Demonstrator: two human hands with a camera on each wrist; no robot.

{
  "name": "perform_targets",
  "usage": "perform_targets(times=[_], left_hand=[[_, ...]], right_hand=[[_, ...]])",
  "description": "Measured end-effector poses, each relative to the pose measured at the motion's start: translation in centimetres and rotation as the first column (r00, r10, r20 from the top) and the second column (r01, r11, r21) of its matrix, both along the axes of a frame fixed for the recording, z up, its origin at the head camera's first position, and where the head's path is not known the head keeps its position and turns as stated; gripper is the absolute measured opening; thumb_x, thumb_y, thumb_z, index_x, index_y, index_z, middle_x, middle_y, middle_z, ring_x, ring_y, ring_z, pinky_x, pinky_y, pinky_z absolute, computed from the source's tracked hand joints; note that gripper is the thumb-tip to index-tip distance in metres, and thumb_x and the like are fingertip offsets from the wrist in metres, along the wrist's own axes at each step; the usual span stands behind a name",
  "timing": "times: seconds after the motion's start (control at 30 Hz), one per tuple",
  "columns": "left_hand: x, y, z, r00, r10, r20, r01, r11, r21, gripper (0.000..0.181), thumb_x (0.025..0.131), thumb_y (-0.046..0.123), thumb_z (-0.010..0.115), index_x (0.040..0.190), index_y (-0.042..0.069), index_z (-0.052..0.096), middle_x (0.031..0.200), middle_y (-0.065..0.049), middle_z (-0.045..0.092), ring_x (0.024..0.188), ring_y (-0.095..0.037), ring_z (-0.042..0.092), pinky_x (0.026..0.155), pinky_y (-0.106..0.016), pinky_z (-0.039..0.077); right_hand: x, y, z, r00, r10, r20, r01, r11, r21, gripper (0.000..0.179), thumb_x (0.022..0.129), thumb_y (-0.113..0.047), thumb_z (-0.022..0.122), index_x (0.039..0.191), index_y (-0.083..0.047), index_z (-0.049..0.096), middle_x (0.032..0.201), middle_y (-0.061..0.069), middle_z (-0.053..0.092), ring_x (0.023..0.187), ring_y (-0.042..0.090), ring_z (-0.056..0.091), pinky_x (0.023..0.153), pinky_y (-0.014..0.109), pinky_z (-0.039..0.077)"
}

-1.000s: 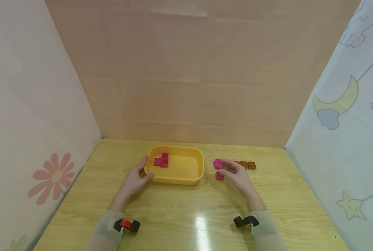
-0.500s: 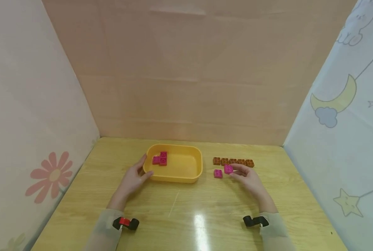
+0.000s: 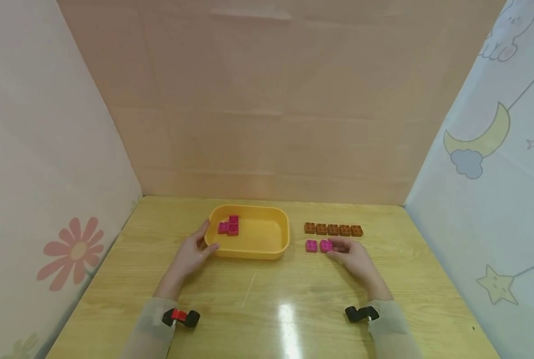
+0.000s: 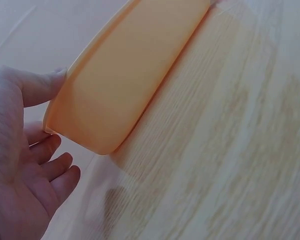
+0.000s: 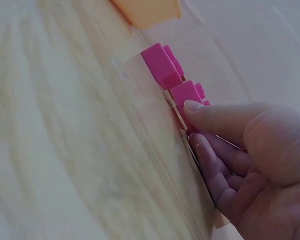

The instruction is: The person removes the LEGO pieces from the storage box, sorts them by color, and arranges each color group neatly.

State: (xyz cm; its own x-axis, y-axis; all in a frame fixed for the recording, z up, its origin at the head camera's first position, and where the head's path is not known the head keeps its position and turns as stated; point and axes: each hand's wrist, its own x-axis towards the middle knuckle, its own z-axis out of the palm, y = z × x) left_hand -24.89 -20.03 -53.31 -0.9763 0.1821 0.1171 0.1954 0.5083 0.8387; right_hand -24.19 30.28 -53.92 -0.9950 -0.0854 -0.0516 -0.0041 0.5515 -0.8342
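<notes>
At the left end of a yellow plastic tray (image 3: 263, 239), my left hand (image 3: 191, 254) grips the rim, thumb on the near edge and fingers at the outer side. Several pink building bricks (image 3: 233, 229) lie inside the tray at its left. My right hand (image 3: 354, 257) pinches a pink building brick (image 3: 325, 246) between thumb and fingers, low over the table. Just left of it sits another pink brick (image 3: 311, 246), a small gap between them. In the right wrist view the thumb covers part of the held brick (image 5: 185, 94).
Behind the two pink bricks, several brown building bricks (image 3: 333, 229) form a straight row, studs up. The wooden table (image 3: 231, 294) meets a beige back wall (image 3: 267, 149), with patterned side panels (image 3: 487, 209) left and right.
My right hand has carried the pink brick rightward from above the other pink brick, then lowered it beside that one. The brown row came into full view. My left hand keeps its grip.
</notes>
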Motion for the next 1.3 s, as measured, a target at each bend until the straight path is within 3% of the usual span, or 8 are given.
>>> perform_targets(times=[0.47,1.07,1.3], left_hand=[[0.06,-0.09,0.21,0.999,0.022,0.032,-0.022,1.0,0.0,0.082,0.104,0.021,0.074,0.168,0.0,0.026,0.174,-0.016,0.024,0.159,-0.038,0.027,0.129,-0.052,0.026],[0.17,0.39,0.49,0.999,0.005,0.043,-0.006,1.0,0.019,0.082,0.104,0.02,0.073,0.168,-0.001,0.025,0.175,-0.017,0.022,0.16,-0.036,0.025,0.129,-0.051,0.025],[0.31,0.35,0.56,0.999,-0.001,0.041,-0.001,1.0,0.028,0.082,0.104,0.019,0.073,0.168,-0.001,0.025,0.175,-0.017,0.021,0.16,-0.036,0.024,0.13,-0.05,0.024]], right_hand=[[-0.26,-0.99,0.31,0.998,-0.009,-0.056,0.014,0.995,0.095,0.046,0.099,-0.016,0.08,0.142,-0.003,0.068,0.121,0.013,0.076,0.11,0.029,0.072,0.099,0.05,0.059],[-0.12,-0.34,-0.08,0.999,-0.029,-0.034,0.032,0.995,0.091,0.049,0.098,-0.014,0.081,0.143,-0.001,0.066,0.123,0.015,0.076,0.112,0.029,0.072,0.094,0.033,0.059],[-0.23,-0.31,-0.21,0.999,-0.027,-0.036,0.031,0.995,0.099,0.048,0.099,-0.016,0.08,0.143,-0.002,0.067,0.123,0.014,0.075,0.112,0.029,0.072,0.098,0.04,0.058]])
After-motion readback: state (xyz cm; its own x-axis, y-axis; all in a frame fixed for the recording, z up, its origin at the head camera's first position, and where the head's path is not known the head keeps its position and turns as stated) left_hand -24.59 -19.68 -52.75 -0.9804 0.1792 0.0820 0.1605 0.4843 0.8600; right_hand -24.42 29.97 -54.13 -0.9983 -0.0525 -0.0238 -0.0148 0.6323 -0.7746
